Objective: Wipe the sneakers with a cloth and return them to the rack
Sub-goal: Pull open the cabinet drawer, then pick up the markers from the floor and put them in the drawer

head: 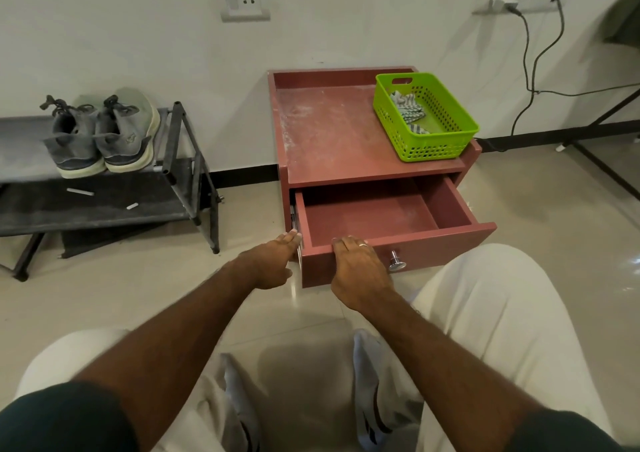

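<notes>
Fingers [341, 242]: right hand [358, 271] hooked over the front edge of the open, empty reddish-brown wooden drawer [381, 216]; left hand [273, 261] loosely curled, tips touching the drawer's left corner, holding nothing.
Sneakers: grey fabric pair with pale soles [100, 133], side by side on the top shelf of the black metal rack [183, 160], heels outward.
Cloth: checked, crumpled in the lime-green perforated plastic basket [427, 115] on the cabinet's surface [329, 129].
Handling: likely light, soft uppers, stiffer soles; take by the heel collar.
Clearance: open floor between rack and cabinet; rack posts beside the right sneaker.
</notes>
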Demonstrator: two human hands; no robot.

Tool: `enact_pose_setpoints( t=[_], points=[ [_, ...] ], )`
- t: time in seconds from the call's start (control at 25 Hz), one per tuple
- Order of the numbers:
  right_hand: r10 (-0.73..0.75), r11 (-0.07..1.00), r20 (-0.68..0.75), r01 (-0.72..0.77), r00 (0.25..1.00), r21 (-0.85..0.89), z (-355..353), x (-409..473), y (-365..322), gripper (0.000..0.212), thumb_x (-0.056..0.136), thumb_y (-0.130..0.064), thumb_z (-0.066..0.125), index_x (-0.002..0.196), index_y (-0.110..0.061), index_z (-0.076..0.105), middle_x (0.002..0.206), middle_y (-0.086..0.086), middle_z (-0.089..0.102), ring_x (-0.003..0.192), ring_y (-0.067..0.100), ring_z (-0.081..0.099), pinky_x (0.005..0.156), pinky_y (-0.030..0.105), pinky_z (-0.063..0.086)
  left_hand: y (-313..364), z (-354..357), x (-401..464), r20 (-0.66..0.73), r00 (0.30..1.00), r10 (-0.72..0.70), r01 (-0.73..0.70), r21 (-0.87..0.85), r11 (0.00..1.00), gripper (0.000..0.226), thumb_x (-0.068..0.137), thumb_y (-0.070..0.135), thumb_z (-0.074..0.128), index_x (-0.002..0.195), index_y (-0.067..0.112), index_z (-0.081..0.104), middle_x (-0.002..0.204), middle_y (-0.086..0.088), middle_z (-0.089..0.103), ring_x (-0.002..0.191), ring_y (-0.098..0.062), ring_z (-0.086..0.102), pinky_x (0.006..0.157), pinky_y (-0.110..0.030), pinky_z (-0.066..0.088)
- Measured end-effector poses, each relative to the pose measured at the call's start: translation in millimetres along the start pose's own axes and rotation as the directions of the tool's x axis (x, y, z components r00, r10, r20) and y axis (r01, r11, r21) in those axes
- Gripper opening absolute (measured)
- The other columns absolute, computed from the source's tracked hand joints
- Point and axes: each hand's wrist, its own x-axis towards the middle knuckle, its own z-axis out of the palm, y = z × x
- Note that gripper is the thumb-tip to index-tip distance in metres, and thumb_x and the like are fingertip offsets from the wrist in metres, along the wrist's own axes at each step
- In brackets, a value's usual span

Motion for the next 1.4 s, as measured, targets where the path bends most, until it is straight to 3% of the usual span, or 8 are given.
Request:
enact_pose_setpoints(
  t=[0.08,0.24,0.48,0.72,0.92,1.08,1.2,1.4],
  points=[
    [-0.059,0.998,-0.016,0.059,0.998,-0.013,-2.8,6.8,-8.6,0.060,0.085,-0.014,0.057,0.142,-0.009,0.044,0.143,0.008,0.050,0.133,0.028,0.042,0.118,0.045,0.028,0.5,-18.3,-6.0,-0.058,0.998,-0.012,0.012,0.000,1.000,0.071,0.098,0.021,0.059,0.158,0.019,0.021,0.167,-0.003,0.016,0.152,-0.024,0.021,0.121,-0.040,0.025],
    [-0.248,0.968,-0.134,0.250,0.959,-0.002,-10.4,44.4,-61.5,0.042,0.085,-0.009,0.053,0.126,-0.014,0.057,0.121,0.004,0.062,0.109,0.023,0.054,0.097,0.037,0.045,-40.8,-62.9,-28.4,-0.219,0.971,-0.098,0.074,-0.117,0.990,0.043,0.096,0.032,0.062,0.136,0.018,0.056,0.139,-0.003,0.058,0.125,-0.020,0.055,0.107,-0.040,0.046],
    [-0.517,0.850,0.122,0.525,0.848,-0.047,32.7,135.2,-185.8,0.028,0.086,-0.010,0.050,0.108,-0.018,0.065,0.109,0.004,0.066,0.099,0.026,0.059,0.084,0.035,0.050,-190.0,-53.4,-92.6,-0.241,0.873,-0.424,0.349,-0.299,0.888,0.013,0.090,0.033,0.066,0.087,0.021,0.068,0.097,-0.001,0.073,0.088,-0.016,0.065,0.087,-0.039,0.055],
    [-0.601,0.745,0.430,0.667,0.674,-0.005,104.2,185.8,-329.3,0.021,0.078,-0.012,0.052,0.082,-0.029,0.062,0.102,-0.002,0.063,0.089,0.023,0.062,0.077,0.038,0.057,-304.6,31.4,-174.8,-0.078,0.800,-0.595,0.530,-0.374,0.761,0.019,0.092,0.028,0.065,0.092,0.012,0.074,0.094,0.000,0.073,0.087,-0.017,0.066,0.084,-0.040,0.056],
    [-0.632,0.709,0.502,0.703,0.591,0.065,162.9,180.2,-429.5,0.019,0.079,-0.013,0.058,0.087,-0.028,0.065,0.104,-0.001,0.060,0.087,0.023,0.062,0.078,0.038,0.057,-370.7,110.1,-222.8,0.004,0.621,-0.784,0.592,-0.658,0.466,0.014,0.088,0.015,0.071,0.079,0.005,0.074,0.072,-0.001,0.072,0.057,-0.013,0.069,0.070,-0.034,0.062],
    [-0.480,0.862,0.508,0.492,0.715,0.123,248.8,164.1,-461.2,0.025,0.076,-0.013,0.061,0.098,-0.015,0.071,0.105,0.007,0.066,0.092,0.030,0.066,0.083,0.039,0.058,-401.5,184.9,-233.9,0.085,0.486,-0.870,0.575,-0.781,0.245,0.015,0.085,0.012,0.074,0.072,0.006,0.072,0.071,-0.003,0.073,0.061,-0.017,0.070,0.066,-0.031,0.061],
    [-0.383,0.924,0.546,0.320,0.745,0.211,313.9,123.9,-459.2,0.015,0.075,-0.013,0.060,0.083,-0.019,0.071,0.097,0.007,0.069,0.089,0.026,0.066,0.079,0.035,0.059,-409.2,249.4,-241.6,0.181,0.326,-0.928,0.532,-0.847,0.022,0.011,0.082,0.011,0.075,0.073,0.005,0.072,0.069,-0.006,0.072,0.063,-0.020,0.071,0.067,-0.038,0.062],
    [-0.379,0.914,0.636,0.379,0.672,0.144,394.9,81.4,-443.0,0.009,0.085,-0.015,0.062,0.090,-0.016,0.070,0.101,0.009,0.068,0.093,0.028,0.066,0.079,0.035,0.057,-396.8,351.1,-253.7,0.450,0.010,-0.893,0.348,-0.839,-0.419,0.020,0.074,0.030,0.085,0.081,0.022,0.068,0.088,-0.010,0.071,0.074,-0.027,0.072,0.062,-0.037,0.061]
  ],
)
